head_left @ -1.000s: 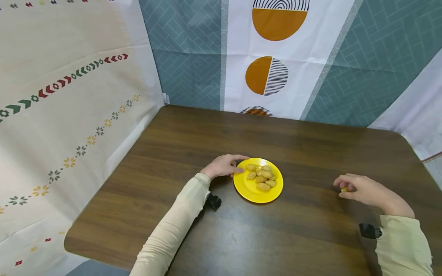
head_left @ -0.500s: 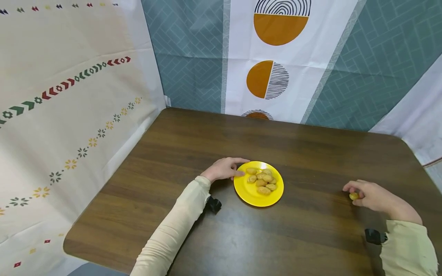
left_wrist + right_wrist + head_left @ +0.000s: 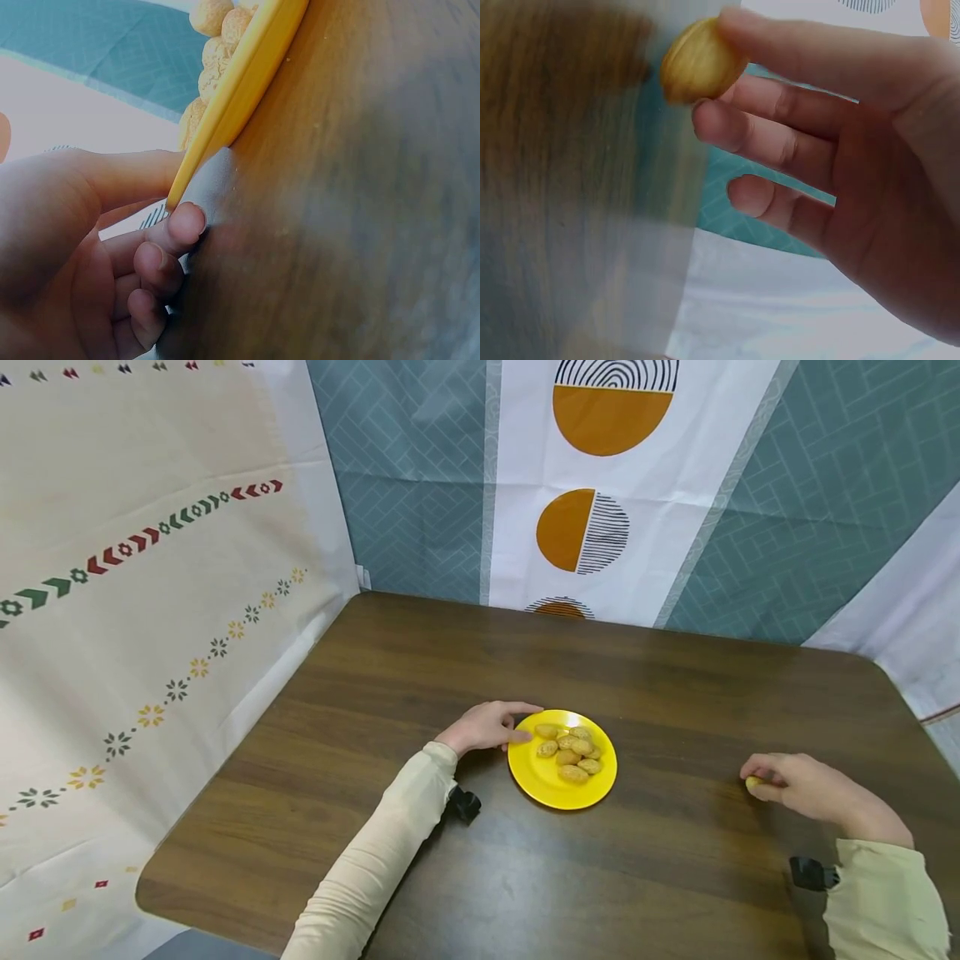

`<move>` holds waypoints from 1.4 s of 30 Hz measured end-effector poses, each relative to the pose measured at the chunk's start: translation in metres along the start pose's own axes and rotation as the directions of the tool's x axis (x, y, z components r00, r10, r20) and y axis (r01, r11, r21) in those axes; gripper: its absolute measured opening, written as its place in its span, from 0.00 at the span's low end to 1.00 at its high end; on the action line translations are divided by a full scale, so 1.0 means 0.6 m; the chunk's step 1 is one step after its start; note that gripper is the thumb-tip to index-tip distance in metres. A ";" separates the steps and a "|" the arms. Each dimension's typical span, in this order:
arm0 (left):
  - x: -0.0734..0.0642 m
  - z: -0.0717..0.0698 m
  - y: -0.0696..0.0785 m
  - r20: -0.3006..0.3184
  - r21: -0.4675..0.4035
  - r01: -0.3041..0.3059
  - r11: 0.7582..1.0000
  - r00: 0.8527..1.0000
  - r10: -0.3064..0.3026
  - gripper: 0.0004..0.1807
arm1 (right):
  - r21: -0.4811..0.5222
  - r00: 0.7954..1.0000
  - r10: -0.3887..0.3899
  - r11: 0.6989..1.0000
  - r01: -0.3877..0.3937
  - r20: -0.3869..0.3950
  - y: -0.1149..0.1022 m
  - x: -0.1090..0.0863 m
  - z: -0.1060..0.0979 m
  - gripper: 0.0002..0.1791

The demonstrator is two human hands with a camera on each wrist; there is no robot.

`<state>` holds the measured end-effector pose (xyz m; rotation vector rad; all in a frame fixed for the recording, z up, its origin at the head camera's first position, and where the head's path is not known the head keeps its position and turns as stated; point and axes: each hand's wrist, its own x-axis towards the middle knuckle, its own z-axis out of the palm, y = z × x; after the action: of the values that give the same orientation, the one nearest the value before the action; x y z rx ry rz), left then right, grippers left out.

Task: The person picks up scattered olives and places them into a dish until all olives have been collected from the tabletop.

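My left hand (image 3: 487, 725) is at the left edge of a round yellow plate (image 3: 538, 782). In the left wrist view its thumb lies over the rim of the plate (image 3: 247, 82) and the fingers curl at the underside, pinching it. Several tan, wrinkled walnuts (image 3: 573, 773) are grouped on the plate. Far to the right, my right hand (image 3: 813, 789) holds a single golden-brown walnut (image 3: 703, 61) between thumb and fingertips, close over the table. The little finger sits apart from it. Most of that walnut is hidden by the hand in the head view.
Both hands work over a dark wooden table (image 3: 450, 652) with rounded corners. Patterned cloths hang behind it (image 3: 412, 485) and along its left side (image 3: 150, 635). A black wrist camera is strapped at each sleeve.
My right hand first moved right with the walnut, then slightly back left, and less of the walnut now shows from above. My left hand keeps its place on the plate.
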<state>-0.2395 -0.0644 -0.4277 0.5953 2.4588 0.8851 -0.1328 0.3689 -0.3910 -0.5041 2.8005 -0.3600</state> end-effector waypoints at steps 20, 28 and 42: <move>-0.001 0.001 -0.002 0.009 -0.016 0.002 1.000 1.000 -0.002 0.29 | -0.016 0.989 -0.051 0.999 0.049 -0.142 -0.021 0.009 0.006 0.07; 0.000 0.001 -0.001 0.006 -0.028 0.005 1.000 1.000 -0.005 0.29 | -0.058 0.974 -0.083 0.996 0.072 -0.210 -0.030 0.017 0.009 0.10; 0.000 0.002 -0.002 0.001 -0.019 -0.003 1.000 1.000 0.003 0.28 | -0.141 0.942 -0.163 0.982 0.126 -0.294 -0.063 0.036 0.018 0.13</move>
<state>-0.2392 -0.0647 -0.4296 0.5932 2.4461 0.9084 -0.1377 0.3246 -0.3952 -0.7432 3.1064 -0.3239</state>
